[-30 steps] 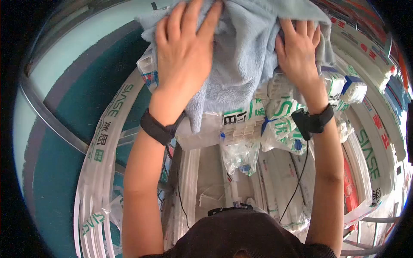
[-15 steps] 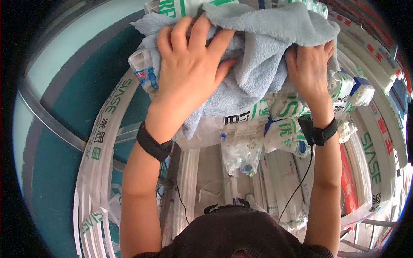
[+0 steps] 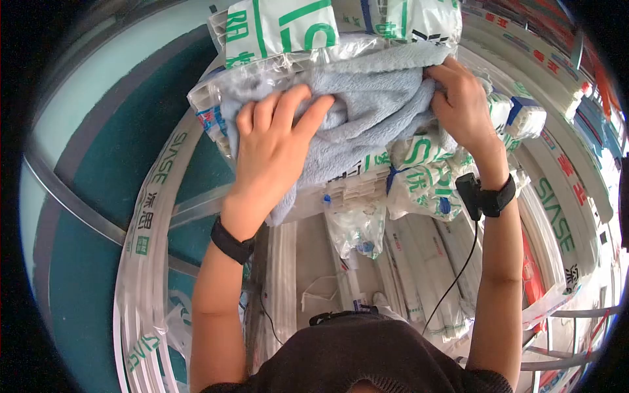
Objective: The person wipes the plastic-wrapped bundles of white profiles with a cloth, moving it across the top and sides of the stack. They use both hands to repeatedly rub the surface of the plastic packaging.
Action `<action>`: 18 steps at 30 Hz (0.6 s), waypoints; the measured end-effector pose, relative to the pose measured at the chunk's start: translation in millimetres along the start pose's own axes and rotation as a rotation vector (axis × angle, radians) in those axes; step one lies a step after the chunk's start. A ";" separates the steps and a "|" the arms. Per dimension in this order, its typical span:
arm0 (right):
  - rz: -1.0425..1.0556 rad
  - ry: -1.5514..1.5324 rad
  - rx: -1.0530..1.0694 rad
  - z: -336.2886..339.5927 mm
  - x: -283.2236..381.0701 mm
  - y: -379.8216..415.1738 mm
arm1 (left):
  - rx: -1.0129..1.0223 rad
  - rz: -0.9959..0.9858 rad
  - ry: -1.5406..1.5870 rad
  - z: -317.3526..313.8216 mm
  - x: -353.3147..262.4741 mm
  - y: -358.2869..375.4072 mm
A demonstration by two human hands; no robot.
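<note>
A light blue-grey fluffy towel [image 3: 370, 98] lies rumpled over the ends of plastic-wrapped profile bundles. My left hand [image 3: 272, 147] rests on the towel's left part, fingers spread and slightly bent, with no cloth gripped that I can see. At the towel's upper right edge, my right hand [image 3: 464, 108] pinches the cloth between thumb and fingers. Just beyond the towel is a wrapped bundle [image 3: 282, 33] with green and white printing. More wrapped bundle ends [image 3: 426, 180] show below the towel, near my right wrist.
Long white profiles in printed film [image 3: 157, 196] run down the left side, beside a dark green panel [image 3: 85, 164]. Further wrapped lengths [image 3: 553, 203] line the right, near metal rack bars [image 3: 576, 313]. A black cable [image 3: 455, 281] hangs from my right wristband.
The towel has slid down and flattened, uncovering more of the printed bundle behind it. My left hand has moved lower; my right hand has shifted left and now grips the towel's upper edge.
</note>
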State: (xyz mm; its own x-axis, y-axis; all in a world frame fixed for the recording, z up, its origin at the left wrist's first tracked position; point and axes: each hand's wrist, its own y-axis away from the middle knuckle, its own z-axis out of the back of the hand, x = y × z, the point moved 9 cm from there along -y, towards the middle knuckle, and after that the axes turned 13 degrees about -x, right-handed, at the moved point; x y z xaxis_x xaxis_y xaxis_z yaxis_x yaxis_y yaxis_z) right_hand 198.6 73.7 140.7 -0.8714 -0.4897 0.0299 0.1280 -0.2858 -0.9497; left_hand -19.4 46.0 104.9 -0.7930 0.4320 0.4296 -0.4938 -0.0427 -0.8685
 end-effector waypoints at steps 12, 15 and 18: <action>0.011 0.201 -0.222 4.6 24.8 34.2 | -0.035 0.137 0.100 -3.2 -18.5 74.8; -0.079 0.148 -0.243 -0.8 23.9 54.9 | -0.018 0.200 0.130 -2.8 -18.9 75.5; -0.082 0.273 -0.154 -16.9 20.1 94.5 | -0.101 0.195 0.116 -5.2 -20.5 81.1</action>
State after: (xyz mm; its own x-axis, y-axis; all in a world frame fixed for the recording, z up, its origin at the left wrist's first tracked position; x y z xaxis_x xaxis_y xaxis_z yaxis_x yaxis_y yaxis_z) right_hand 185.3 50.8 46.2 -0.9733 -0.2253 0.0434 -0.0029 -0.1770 -0.9842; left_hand -41.3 38.4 24.4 -0.8205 0.5254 0.2252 -0.2927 -0.0478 -0.9550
